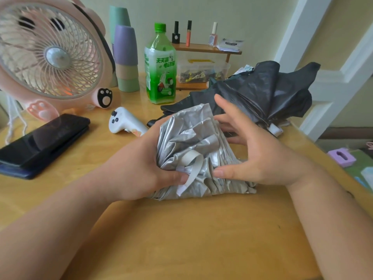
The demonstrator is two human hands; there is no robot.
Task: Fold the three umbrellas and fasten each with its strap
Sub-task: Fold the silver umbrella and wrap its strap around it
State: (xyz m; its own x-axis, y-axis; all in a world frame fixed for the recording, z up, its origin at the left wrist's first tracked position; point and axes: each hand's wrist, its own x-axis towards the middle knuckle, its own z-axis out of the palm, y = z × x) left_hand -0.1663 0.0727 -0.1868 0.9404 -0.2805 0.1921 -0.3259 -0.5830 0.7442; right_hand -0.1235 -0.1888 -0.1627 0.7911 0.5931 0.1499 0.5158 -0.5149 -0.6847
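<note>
Nearest the camera, the bare wooden worktop [191,239] is carrying everything, and both forearms are reaching across it to the silver umbrella [193,150] lying at its middle. That umbrella is collapsed and its canopy is being gathered into rough pleats, but it is not yet rolled tight; its pale strap [191,164] is hanging loose over the cloth, unfastened. The left hand [141,168] is closing its grip around the bundle's left side, thumb pressing near the strap's end. The right hand [252,152] is spreading its grip wide, fingers splayed; its thumb seems to be touching the pleats, though whether the far fingers are touching cloth is hard to tell.

Behind, just beyond the right hand, the black umbrella [262,89] is sprawling half-collapsed, its cloth loose and unwrapped. Only these two are showing clearly, so a third, if present, is out of sight or hidden. My judgement: the task is standing early, with no strap fastened on anything visible.

As for containers, the green bottle [160,73] is holding green liquid in its lower half. The clear plastic box [201,71] under the small wooden shelf [203,48] is holding a jumble of small dark pieces. The stacked cups [125,57] are standing upside down, so they are holding nothing.
</note>
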